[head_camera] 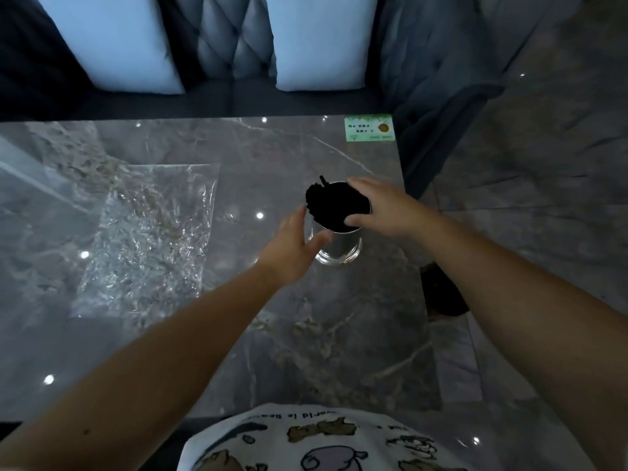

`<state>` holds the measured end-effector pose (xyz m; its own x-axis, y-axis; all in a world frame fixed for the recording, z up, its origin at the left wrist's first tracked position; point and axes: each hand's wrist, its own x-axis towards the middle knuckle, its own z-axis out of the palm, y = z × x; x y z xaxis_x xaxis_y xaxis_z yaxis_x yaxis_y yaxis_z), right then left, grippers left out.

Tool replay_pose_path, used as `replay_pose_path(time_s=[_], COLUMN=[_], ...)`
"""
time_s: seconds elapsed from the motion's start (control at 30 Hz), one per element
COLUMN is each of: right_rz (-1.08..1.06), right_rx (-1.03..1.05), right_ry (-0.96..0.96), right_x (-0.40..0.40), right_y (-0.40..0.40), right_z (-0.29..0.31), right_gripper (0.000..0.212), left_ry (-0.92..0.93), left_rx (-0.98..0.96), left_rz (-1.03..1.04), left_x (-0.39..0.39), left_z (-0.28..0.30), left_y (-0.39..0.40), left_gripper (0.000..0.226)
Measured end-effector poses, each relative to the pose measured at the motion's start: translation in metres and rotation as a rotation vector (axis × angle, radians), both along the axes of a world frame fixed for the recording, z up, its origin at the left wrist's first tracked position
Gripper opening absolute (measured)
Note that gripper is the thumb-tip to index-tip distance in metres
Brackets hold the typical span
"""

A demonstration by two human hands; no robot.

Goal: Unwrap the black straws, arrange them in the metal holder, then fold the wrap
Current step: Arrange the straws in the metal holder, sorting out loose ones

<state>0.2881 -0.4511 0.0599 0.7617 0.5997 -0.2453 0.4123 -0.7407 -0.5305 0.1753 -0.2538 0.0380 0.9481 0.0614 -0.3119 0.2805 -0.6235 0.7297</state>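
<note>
Near the table's right side, the left hand (295, 244) cups the metal holder (339, 244) loosely while the right hand (380, 207) spreads over the black straws (334, 205), tidying them. Beyond, left, the clear wrap (149, 232) lies flat, likely awaiting folding next.

1. We see a dim, bluish, underexposed picture.
2. Small bright specks of glare dot the polished marble table (238, 147), mirrored from lights above that lie outside the picture.
3. The clear plastic wrap (149, 232) glitters with crinkled highlights.
4. The black straws (334, 203) merge into 1 featureless dark blob; no single straw can be told apart, save 1 tip.
5. The metal holder (339, 248) shows a pale sheen.
6. Wide-angle distortion bends the table edges and stretches both forearms near the bottom corners.
7. Detail is soft overall, with smeared compression blur.
</note>
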Motion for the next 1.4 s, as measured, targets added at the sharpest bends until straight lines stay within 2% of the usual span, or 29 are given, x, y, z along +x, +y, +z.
replay_pose_path(time_s=[0.2,0.4,0.57,0.77,0.87,1.07,1.2,1.4], right_rz=[-0.022,-0.067,-0.256,-0.445,-0.483,-0.524,-0.529,-0.558], right_rx=[0.039,0.174,0.342,0.583,0.623,0.619,0.605,0.572], right_ry=[-0.012,0.096,0.197,0.298,0.354,0.364,0.382,0.309], right_x=[0.013,-0.006,-0.004,-0.007,-0.013,-0.024,-0.024,-0.023], right_y=[0.008,0.0,-0.001,0.0,-0.001,0.001,0.007,0.016], right_z=[-0.01,-0.02,-0.02,-0.019,-0.017,-0.015,-0.013,-0.01], right_gripper=[0.067,0.038,0.031,0.008,0.019,0.024,0.035,0.013], left_ry=[-0.011,-0.058,-0.077,-0.076,-0.086,-0.09,-0.102,-0.087], left_rx=[-0.082,-0.062,-0.01,-0.032,-0.035,-0.038,-0.06,-0.107], left_rz=[0.175,0.157,0.16,0.183,0.176,0.146,0.119,0.09], left_x=[0.022,0.028,0.034,0.035,0.033,0.03,0.026,0.022], left_z=[-0.003,-0.003,-0.004,-0.008,-0.008,-0.008,-0.01,-0.01], left_y=[-0.004,0.001,-0.002,-0.001,0.0,0.005,0.008,0.011], left_gripper=[0.032,0.025,0.023,0.02,0.02,0.025,0.027,0.029])
